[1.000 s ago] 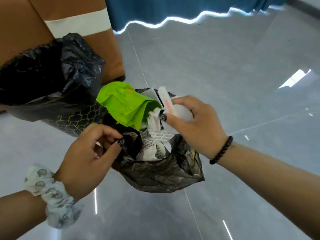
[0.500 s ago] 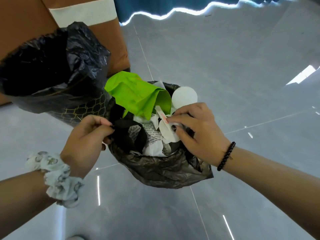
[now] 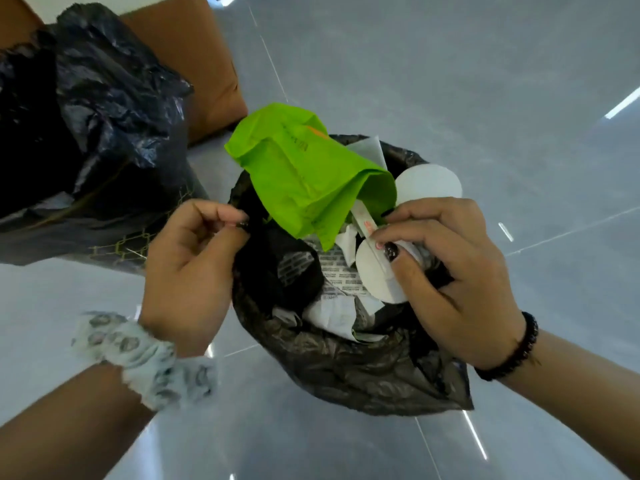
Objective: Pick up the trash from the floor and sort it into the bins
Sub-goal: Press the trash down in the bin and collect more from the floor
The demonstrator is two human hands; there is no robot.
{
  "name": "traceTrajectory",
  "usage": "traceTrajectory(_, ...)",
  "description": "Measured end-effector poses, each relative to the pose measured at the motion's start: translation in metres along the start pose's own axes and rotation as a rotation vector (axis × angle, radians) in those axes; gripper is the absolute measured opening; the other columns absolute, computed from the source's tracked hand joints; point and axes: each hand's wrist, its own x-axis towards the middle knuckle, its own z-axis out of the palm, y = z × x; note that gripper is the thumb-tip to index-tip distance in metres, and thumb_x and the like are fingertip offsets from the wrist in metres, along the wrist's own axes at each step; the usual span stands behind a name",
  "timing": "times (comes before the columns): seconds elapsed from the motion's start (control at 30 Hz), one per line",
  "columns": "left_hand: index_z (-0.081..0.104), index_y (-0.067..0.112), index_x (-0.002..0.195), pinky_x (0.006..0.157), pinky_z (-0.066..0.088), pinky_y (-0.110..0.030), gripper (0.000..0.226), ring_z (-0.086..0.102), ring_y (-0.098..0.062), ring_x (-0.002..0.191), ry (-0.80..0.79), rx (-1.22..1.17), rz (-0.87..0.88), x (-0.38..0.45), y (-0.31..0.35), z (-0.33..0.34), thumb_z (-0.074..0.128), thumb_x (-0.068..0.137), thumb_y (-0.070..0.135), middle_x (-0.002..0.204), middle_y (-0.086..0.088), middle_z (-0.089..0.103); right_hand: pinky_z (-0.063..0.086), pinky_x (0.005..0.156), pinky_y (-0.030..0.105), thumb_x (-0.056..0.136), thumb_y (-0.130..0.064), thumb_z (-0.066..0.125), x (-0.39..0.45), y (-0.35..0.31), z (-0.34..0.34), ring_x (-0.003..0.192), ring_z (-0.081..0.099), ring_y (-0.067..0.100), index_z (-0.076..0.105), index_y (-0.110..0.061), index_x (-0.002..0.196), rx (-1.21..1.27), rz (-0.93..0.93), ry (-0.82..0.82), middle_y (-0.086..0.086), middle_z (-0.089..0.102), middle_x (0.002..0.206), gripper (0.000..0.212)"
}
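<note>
A small bin lined with a black bag stands on the floor below me, stuffed with printed paper scraps and a crumpled bright green wrapper sticking out at its far side. My left hand pinches the liner's left rim. My right hand presses a white paper cup and a white strip down into the bin. Another white round cup lies at the far right rim.
A second, larger bin with a black liner stands at the left. Behind it is a brown cardboard box. Glossy grey tiled floor spreads all around.
My right hand has pushed the white cup and strip from above the rim down into the bin. The left hand has shifted up to the liner's rim. The view has come closer.
</note>
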Motion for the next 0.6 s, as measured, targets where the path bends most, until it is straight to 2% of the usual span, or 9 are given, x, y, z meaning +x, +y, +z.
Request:
traceTrajectory(0.1, 0.06, 0.024, 0.073, 0.062, 0.042, -0.026, 0.012, 0.051, -0.018, 0.067, 0.065, 0.028, -0.05, 0.015, 0.003, 0.007, 0.059, 0.071, 0.012, 0.077, -0.008, 0.059, 0.04, 0.093, 0.034, 0.085, -0.005, 0.054, 0.004, 0.003, 0.007, 0.105, 0.05, 0.018, 0.071, -0.008, 0.095, -0.016, 0.028, 0.048, 0.007, 0.061, 0.104, 0.02)
traceTrajectory(0.17, 0.06, 0.025, 0.075, 0.065, 0.042, -0.035, 0.015, 0.05, -0.025, 0.069, 0.055, 0.131, -0.076, 0.016, 0.005, 0.004, 0.061, 0.075, 0.011, 0.082, -0.013, 0.06, 0.041, 0.091, 0.04, 0.087, -0.007, 0.053, 0.006, 0.002, 0.009, 0.103, 0.052, 0.022, 0.071, -0.007, 0.095, -0.034, 0.03, 0.032, 0.009, 0.061, 0.103, 0.02)
traceTrajectory(0.23, 0.059, 0.025, 0.076, 0.061, 0.043, -0.031, 0.025, 0.052, -0.023, 0.063, 0.032, 0.208, -0.116, 0.011, 0.014, 0.001, 0.058, 0.083, 0.001, 0.079, -0.01, 0.059, 0.039, 0.094, 0.036, 0.088, -0.01, 0.052, 0.008, -0.003, 0.004, 0.103, 0.051, 0.023, 0.071, -0.007, 0.096, -0.041, 0.083, -0.024, 0.01, 0.061, 0.104, 0.02)
traceTrajectory(0.27, 0.058, 0.024, 0.076, 0.056, 0.043, -0.025, 0.027, 0.053, -0.016, 0.057, 0.047, 0.204, -0.159, 0.008, 0.02, 0.0, 0.055, 0.085, -0.002, 0.076, -0.008, 0.059, 0.036, 0.097, 0.032, 0.089, -0.011, 0.052, 0.008, -0.007, 0.0, 0.103, 0.05, 0.023, 0.07, -0.007, 0.096, -0.042, 0.113, -0.04, 0.01, 0.06, 0.105, 0.021)
traceTrajectory(0.3, 0.057, 0.022, 0.075, 0.051, 0.041, -0.02, 0.027, 0.053, -0.011, 0.052, 0.084, 0.184, -0.23, 0.005, 0.025, 0.001, 0.054, 0.086, -0.003, 0.073, -0.007, 0.058, 0.034, 0.098, 0.029, 0.088, -0.011, 0.052, 0.008, -0.012, -0.004, 0.104, 0.049, 0.022, 0.069, -0.008, 0.097, -0.044, 0.152, -0.053, 0.011, 0.06, 0.105, 0.021)
traceTrajectory(0.37, 0.056, 0.017, 0.075, 0.045, 0.034, -0.02, 0.021, 0.053, -0.008, 0.045, 0.199, 0.046, -0.493, 0.002, 0.044, -0.008, 0.052, 0.088, 0.002, 0.072, -0.006, 0.058, 0.033, 0.095, 0.029, 0.086, -0.013, 0.052, 0.01, -0.033, -0.015, 0.104, 0.047, 0.021, 0.066, -0.009, 0.101, -0.057, 0.247, -0.067, 0.009, 0.059, 0.106, 0.022)
traceTrajectory(0.43, 0.055, 0.016, 0.078, 0.048, 0.031, -0.022, 0.014, 0.054, -0.007, 0.044, 0.296, -0.151, -0.768, 0.003, 0.061, -0.024, 0.05, 0.091, 0.013, 0.073, -0.003, 0.059, 0.033, 0.091, 0.029, 0.083, -0.018, 0.051, 0.017, -0.056, -0.028, 0.104, 0.045, 0.021, 0.062, -0.01, 0.107, -0.059, 0.407, -0.051, 0.004, 0.056, 0.108, 0.028)
traceTrajectory(0.5, 0.054, 0.017, 0.084, 0.053, 0.034, -0.024, 0.012, 0.057, -0.008, 0.056, 0.341, -0.288, -0.932, 0.004, 0.079, -0.044, 0.048, 0.093, 0.023, 0.079, 0.001, 0.06, 0.032, 0.089, 0.024, 0.08, -0.015, 0.052, 0.026, -0.08, -0.041, 0.104, 0.043, 0.018, 0.06, -0.01, 0.11, -0.034, 0.58, -0.017, 0.001, 0.051, 0.109, 0.032)
traceTrajectory(0.6, 0.05, 0.014, 0.093, 0.057, 0.039, -0.024, 0.014, 0.057, -0.011, 0.071, 0.363, -0.35, -1.027, 0.011, 0.106, -0.078, 0.045, 0.095, 0.027, 0.089, 0.001, 0.058, 0.033, 0.086, 0.009, 0.08, 0.002, 0.056, 0.046, -0.123, -0.06, 0.098, 0.044, 0.007, 0.059, -0.01, 0.111, 0.016, 0.691, -0.005, 0.004, 0.051, 0.112, 0.033)
